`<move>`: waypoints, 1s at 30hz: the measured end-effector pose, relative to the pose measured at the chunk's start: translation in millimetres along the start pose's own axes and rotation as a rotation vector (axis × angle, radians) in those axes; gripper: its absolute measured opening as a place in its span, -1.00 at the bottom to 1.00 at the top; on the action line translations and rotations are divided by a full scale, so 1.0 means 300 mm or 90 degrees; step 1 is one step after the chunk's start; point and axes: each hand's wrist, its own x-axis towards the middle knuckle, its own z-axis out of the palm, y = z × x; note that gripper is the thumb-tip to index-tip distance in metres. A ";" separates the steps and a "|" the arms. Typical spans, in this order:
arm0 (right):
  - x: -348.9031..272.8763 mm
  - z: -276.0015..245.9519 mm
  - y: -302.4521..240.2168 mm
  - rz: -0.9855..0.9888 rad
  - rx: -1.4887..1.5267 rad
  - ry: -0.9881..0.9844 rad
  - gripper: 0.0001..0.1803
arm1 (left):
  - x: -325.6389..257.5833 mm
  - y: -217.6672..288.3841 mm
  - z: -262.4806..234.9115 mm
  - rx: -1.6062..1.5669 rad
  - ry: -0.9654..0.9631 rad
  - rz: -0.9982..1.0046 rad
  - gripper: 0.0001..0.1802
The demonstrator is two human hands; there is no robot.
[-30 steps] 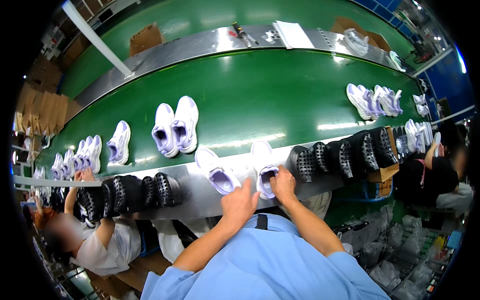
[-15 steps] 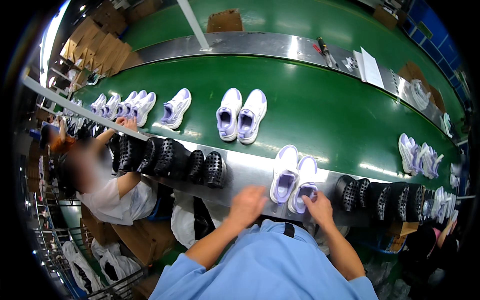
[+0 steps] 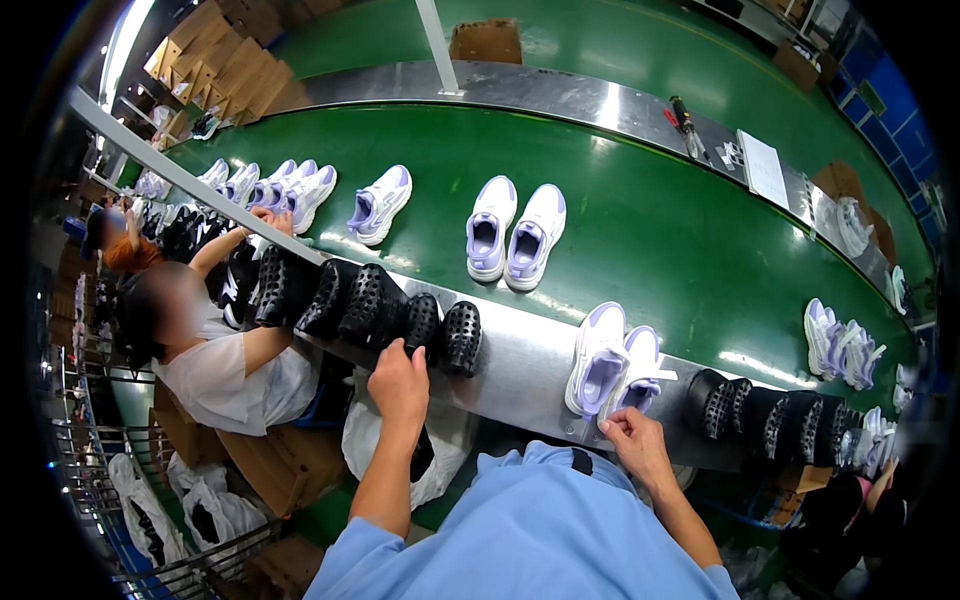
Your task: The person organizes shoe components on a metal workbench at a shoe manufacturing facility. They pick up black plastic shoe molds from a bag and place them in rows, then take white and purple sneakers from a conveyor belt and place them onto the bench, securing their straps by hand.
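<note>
My left hand (image 3: pixel 402 388) has its fingers closed at the near end of a black perforated shoe form (image 3: pixel 423 322), which still stands in its row on the metal ledge. A second black form (image 3: pixel 462 340) stands just to its right. My right hand (image 3: pixel 638 445) is pinched by the heel of a white and lilac sneaker (image 3: pixel 640 365); whatever lies between its fingertips is too small to make out. That sneaker's pale strap sticks out to the right. Its mate (image 3: pixel 602 350) stands against it on the left, toe pointing away.
Another sneaker pair (image 3: pixel 516 235) stands on the green belt (image 3: pixel 660 230), with more sneakers (image 3: pixel 838 345) far right. Black forms (image 3: pixel 770 415) line the metal ledge (image 3: pixel 525 375) at right. A co-worker (image 3: pixel 230 370) sits at left under a slanting white rail (image 3: pixel 190 170).
My left hand has moved left from near the sneakers to the black forms. My right hand has shifted from the sneaker's opening down to its heel. The view has turned slightly.
</note>
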 end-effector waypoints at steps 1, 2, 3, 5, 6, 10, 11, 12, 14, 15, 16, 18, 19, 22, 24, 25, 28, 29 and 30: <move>-0.007 -0.006 -0.001 0.001 0.010 0.009 -0.69 | 0.007 0.058 -0.061 -0.051 0.018 -0.004 -0.64; 0.000 0.004 -0.003 0.002 0.075 -0.002 -0.67 | 0.014 0.118 -0.121 -0.102 0.035 -0.008 -0.65; 0.015 0.024 -0.020 -0.002 0.139 -0.016 -0.65 | 0.014 0.172 -0.182 -0.149 0.041 -0.034 -0.66; 0.050 0.051 -0.122 0.068 0.316 -0.108 -0.49 | -0.004 0.266 -0.235 -0.178 0.018 0.057 -0.63; 0.081 0.099 -0.132 0.062 0.433 -0.126 -0.42 | -0.029 0.318 -0.222 -0.214 -0.019 0.121 -0.63; 0.115 0.129 -0.192 0.115 0.753 -0.214 -0.54 | -0.096 0.480 -0.147 -0.418 -0.107 0.416 -0.61; 0.113 0.114 -0.165 0.141 0.750 -0.187 -0.56 | -0.100 0.498 -0.135 -0.488 -0.146 0.445 -0.62; 0.112 0.097 -0.136 0.168 0.749 -0.158 -0.59 | -0.091 0.505 -0.134 -0.507 -0.210 0.352 -0.59; 0.099 0.027 -0.062 0.192 0.696 -0.267 -0.61 | -0.067 0.514 -0.139 -0.529 -0.335 0.155 -0.55; 0.080 0.011 -0.036 0.208 0.670 -0.322 -0.62 | -0.055 0.543 -0.102 -0.642 -0.366 0.048 -0.47; 0.054 0.018 -0.075 0.226 0.640 -0.321 -0.61 | -0.067 0.565 -0.050 -0.786 -0.461 -0.056 -0.43; 0.037 0.057 -0.036 0.208 0.588 -0.334 -0.55 | -0.073 0.602 0.011 -0.927 -0.671 -0.144 -0.55; 0.031 0.077 -0.035 0.191 0.574 -0.322 -0.52 | -0.082 0.604 0.042 -0.916 -0.631 -0.121 -0.62; -0.041 0.025 -0.113 -0.063 -0.018 0.042 -0.45 | -0.112 0.618 0.122 -0.870 -0.558 -0.220 -0.87; -0.080 -0.025 -0.149 -0.114 -0.191 0.029 -0.39 | -0.138 0.647 0.144 -0.879 -0.546 -0.298 -0.88; -0.092 -0.039 -0.154 -0.138 -0.279 0.022 -0.37 | -0.150 0.661 0.156 -0.883 -0.539 -0.336 -0.88; -0.089 -0.026 -0.074 -0.162 -0.259 0.061 -0.45 | -0.181 0.696 0.192 -0.870 -0.555 -0.345 -0.88; -0.084 -0.032 -0.048 -0.168 -0.242 0.071 -0.46 | -0.189 0.706 0.205 -0.862 -0.549 -0.341 -0.88; -0.081 -0.045 -0.034 -0.150 -0.244 0.067 -0.48 | -0.191 0.713 0.207 -0.845 -0.519 -0.294 -0.81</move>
